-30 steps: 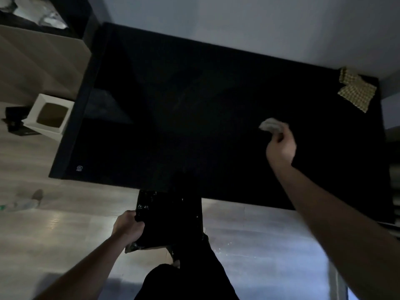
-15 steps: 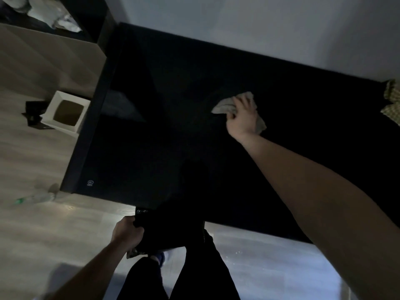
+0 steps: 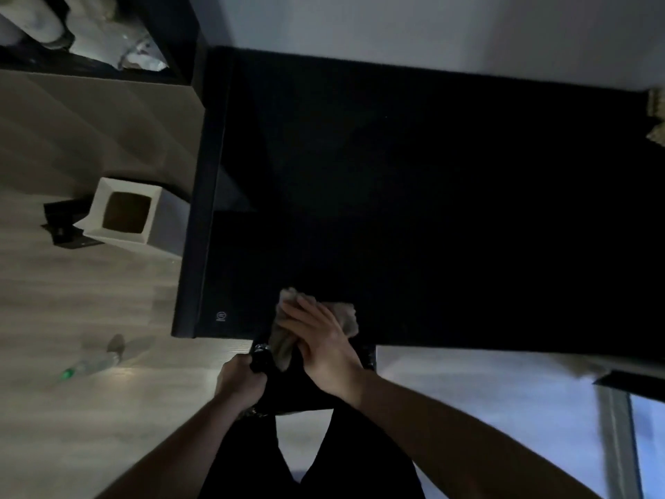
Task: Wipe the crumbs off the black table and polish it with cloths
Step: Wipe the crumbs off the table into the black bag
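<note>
The black table [image 3: 431, 196] fills the middle of the view, very dark. A pale grey cloth [image 3: 345, 315] lies at its near edge, partly hanging over it. My right hand [image 3: 320, 347] presses on the cloth with its fingers laid flat. Just below the edge my left hand [image 3: 241, 383] grips the rim of a black bag [image 3: 309, 387] held under the cloth. Crumbs cannot be made out on the dark top.
A second, checked cloth [image 3: 656, 117] lies at the table's far right corner. A white square bin [image 3: 124, 214] stands on the wood floor left of the table, and a plastic bottle [image 3: 90, 363] lies nearer. A wall runs behind the table.
My right hand has dragged the grey cloth from the middle of the table back to the near edge, over the bag. My left hand has kept hold of the bag.
</note>
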{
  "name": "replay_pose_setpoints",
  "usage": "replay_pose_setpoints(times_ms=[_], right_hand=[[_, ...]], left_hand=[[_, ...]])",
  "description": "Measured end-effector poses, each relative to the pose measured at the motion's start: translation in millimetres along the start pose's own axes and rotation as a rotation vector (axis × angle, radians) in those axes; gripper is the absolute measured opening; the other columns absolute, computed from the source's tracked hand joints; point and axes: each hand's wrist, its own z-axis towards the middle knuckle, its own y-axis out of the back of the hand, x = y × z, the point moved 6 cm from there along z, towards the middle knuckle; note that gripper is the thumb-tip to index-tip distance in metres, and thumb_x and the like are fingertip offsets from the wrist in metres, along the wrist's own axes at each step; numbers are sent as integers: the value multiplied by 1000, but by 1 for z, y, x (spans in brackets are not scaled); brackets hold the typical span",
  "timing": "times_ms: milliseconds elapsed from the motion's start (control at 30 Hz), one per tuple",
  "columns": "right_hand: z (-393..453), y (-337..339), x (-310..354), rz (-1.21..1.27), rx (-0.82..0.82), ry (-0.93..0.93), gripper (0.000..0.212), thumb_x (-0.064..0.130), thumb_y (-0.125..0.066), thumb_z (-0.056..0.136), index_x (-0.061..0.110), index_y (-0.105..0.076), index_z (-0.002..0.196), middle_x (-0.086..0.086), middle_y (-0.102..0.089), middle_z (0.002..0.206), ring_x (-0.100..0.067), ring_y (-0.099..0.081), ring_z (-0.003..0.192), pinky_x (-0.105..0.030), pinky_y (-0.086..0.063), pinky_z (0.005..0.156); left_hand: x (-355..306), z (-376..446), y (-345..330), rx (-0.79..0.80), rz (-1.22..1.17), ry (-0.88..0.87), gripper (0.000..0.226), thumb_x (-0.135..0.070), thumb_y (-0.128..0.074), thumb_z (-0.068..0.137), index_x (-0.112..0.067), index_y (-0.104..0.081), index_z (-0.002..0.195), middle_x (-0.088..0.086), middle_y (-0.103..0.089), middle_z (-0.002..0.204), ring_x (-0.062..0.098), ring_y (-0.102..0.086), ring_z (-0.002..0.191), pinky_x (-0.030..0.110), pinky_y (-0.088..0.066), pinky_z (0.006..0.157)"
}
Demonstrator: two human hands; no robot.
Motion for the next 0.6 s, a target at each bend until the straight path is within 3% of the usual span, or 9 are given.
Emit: replay_pose_setpoints(times_ms=[67,133,233,333,367,433,467,533,600], right_hand=[[-25,-16,12,6,-30,-50,49,11,-43,101,21,-63,145,9,-47,163,-12,-26,160,-37,-20,131],[-47,-33,23,85,-2,-136,49,4,-49,104,25,-61,146,8,-52,160,-10,-34,156,-32,-27,129],[-77,-49,46,215,38,-195,59,-1,-51,100,33,-55,149,9,-57,155,-9,-52,145,-35,-44,119],[-90,-31,61,238,-93,-247,55,-3,-50,102,24,-59,150,13,-51,157,0,-42,148,-20,-34,122],[-85,-19,61,248,-144,-285,47,0,-49,105,17,-62,147,7,-56,155,-7,-46,146,-19,-34,120],[-67,6,60,257,-214,-321,28,-1,-48,108,-1,-69,126,-22,-70,130,-36,-65,123,-34,-43,113],[-56,19,59,194,-294,-316,27,-7,-46,107,-3,-69,119,-23,-72,115,-41,-70,110,-40,-45,111],[-34,36,44,255,-400,-277,35,-14,-40,105,0,-71,110,-11,-74,105,-35,-72,105,-43,-45,115],[-21,60,23,235,-502,-301,34,-4,-40,106,6,-71,117,-4,-74,113,-24,-71,114,-43,-45,117]], left_hand=[[10,4,8,15,14,-39,6,-16,-60,81,-13,-65,79,11,-66,75,39,-72,87,30,-40,59],[22,7,15,7,45,-82,10,-14,-60,83,-11,-69,83,11,-67,75,38,-71,83,30,-40,59],[37,6,25,4,82,-123,16,-16,-58,87,-12,-74,85,6,-64,72,32,-63,71,30,-41,59],[51,3,32,28,83,-149,13,-13,-58,83,-14,-69,76,4,-64,68,31,-61,68,30,-39,54],[55,2,33,36,73,-157,11,-12,-59,82,-13,-68,76,5,-65,69,31,-62,68,30,-38,53],[64,1,38,16,45,-164,8,-13,-62,81,-11,-70,82,7,-67,73,31,-62,69,30,-38,57],[68,1,39,2,40,-167,10,-15,-63,81,-10,-71,85,7,-67,74,32,-62,70,30,-39,59],[76,-2,41,-3,35,-159,8,-16,-63,80,-11,-70,82,7,-67,72,34,-66,74,29,-41,61],[82,-6,42,-11,33,-159,5,-14,-63,80,-13,-66,76,8,-65,70,37,-69,79,30,-42,62]])
